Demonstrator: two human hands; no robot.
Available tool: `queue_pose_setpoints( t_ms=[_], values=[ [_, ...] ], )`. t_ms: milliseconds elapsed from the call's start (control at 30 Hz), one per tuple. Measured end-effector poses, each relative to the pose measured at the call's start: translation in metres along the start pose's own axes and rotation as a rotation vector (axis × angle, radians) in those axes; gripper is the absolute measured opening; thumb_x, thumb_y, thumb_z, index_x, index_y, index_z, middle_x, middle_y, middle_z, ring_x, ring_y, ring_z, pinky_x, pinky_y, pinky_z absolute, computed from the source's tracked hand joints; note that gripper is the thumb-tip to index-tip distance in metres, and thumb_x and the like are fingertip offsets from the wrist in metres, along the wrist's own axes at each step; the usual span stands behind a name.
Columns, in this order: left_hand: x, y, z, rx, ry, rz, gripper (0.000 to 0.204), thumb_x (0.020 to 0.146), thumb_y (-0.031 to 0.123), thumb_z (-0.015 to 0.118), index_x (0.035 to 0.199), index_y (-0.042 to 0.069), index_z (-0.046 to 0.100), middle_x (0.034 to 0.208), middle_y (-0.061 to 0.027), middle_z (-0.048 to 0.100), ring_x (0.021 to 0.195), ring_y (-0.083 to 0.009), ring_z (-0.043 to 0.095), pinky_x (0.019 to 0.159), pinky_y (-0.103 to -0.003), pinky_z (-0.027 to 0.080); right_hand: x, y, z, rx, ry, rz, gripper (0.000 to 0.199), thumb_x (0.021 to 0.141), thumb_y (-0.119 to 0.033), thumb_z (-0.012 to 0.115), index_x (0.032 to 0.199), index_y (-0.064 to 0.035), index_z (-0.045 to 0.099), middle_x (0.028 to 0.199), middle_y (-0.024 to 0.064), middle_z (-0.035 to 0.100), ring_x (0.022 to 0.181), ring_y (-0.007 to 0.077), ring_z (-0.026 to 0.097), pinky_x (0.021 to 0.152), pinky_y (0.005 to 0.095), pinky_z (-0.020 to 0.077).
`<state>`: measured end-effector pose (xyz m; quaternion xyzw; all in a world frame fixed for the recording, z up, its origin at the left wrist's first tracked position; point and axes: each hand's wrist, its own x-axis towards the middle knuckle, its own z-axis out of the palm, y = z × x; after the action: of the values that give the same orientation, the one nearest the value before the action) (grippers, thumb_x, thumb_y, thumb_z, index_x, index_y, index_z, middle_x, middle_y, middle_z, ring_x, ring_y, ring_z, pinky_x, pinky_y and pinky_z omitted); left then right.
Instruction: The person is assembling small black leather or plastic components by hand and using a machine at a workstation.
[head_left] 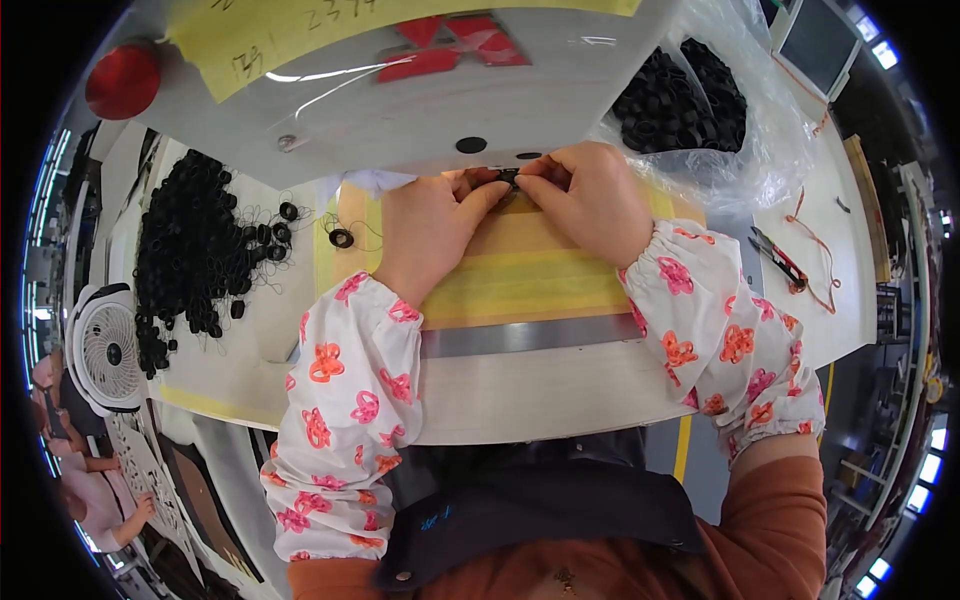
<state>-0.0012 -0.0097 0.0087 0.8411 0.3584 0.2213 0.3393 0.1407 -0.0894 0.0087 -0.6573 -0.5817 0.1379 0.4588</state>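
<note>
a small dark piece [510, 178] is sitting directly between the two sets of fingers, just below the front edge of the grey machine housing [350, 130]; the left hand [425, 225] is reaching it from the left and the right hand [597, 205] from the right, neither seeming nearer; the fingers of both are closing narrowly, thumb to forefinger, and appear to be gripping the piece at opposite sides; the knuckles are covering too much of it for its long axis to be told; in front of the housing, glossy yellow tape [560, 285] is lying in flat bands under the wrists, with a smooth metal strip [500, 340] running crosswise and the pale table [540, 390] curving past it; a lone black ring [341, 238] is resting before the housing's left part, fine threads trailing from it; left of the housing, a heap of black rings [185, 255] is spreading, round and matt; right of the housing, a crinkled clear plastic bag [785, 155] is holding more of them; farther right of it, snips [780, 262] are lying beside a thin orange cord [833, 260]; well left of the housing, a round white fan [106, 350] is standing past the heap.
</note>
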Motion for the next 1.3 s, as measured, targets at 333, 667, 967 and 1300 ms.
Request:
queue_pose_setpoints(
  t_ms=[333,667,967,1300],
  values=[
    [0.006,-0.010,-0.003,-0.052,-0.034,-0.101,0.027,0.076,0.027,0.061,0.084,0.001,0.064,0.055,-0.0028,0.057,0.049,-0.0040,0.045,0.047,-0.021,0.035,0.003,-0.001,0.004,-0.036,0.028,-0.050,0.008,0.067,0.000,0.058,0.069,0.0024,0.051,0.061,0.0154,0.055,0.054,0.0295,0.055,0.049,0.0334,0.0428],
    [0.007,-0.006,-0.002,0.000,-0.012,-0.074,0.032,0.075,0.030,0.062,0.068,-0.001,0.061,0.047,-0.0014,0.049,0.045,-0.0054,0.041,0.043,-0.024,0.033,0.004,0.007,0.005,-0.082,0.064,-0.183,0.007,0.068,0.000,0.057,0.069,0.0019,0.050,0.061,0.0169,0.054,0.058,0.0347,0.052,0.052,0.0384,0.0419],
    [0.008,-0.012,-0.002,0.007,-0.055,-0.121,0.035,0.076,0.034,0.061,0.070,-0.001,0.062,0.051,-0.0036,0.053,0.048,-0.0063,0.046,0.047,-0.023,0.036,0.005,0.002,0.004,-0.120,0.005,-0.067,0.010,0.067,-0.001,0.058,0.068,0.0012,0.048,0.062,0.0170,0.054,0.060,0.0345,0.053,0.053,0.0386,0.0423],
    [0.007,-0.013,-0.005,-0.002,-0.096,-0.198,0.032,0.076,0.032,0.062,0.076,0.000,0.062,0.054,-0.0004,0.054,0.048,-0.0052,0.044,0.047,-0.022,0.036,0.007,0.000,0.005,-0.129,-0.019,-0.010,0.010,0.067,-0.005,0.059,0.066,0.0007,0.051,0.062,0.0155,0.056,0.060,0.0323,0.055,0.054,0.0381,0.0436]
  ],
)
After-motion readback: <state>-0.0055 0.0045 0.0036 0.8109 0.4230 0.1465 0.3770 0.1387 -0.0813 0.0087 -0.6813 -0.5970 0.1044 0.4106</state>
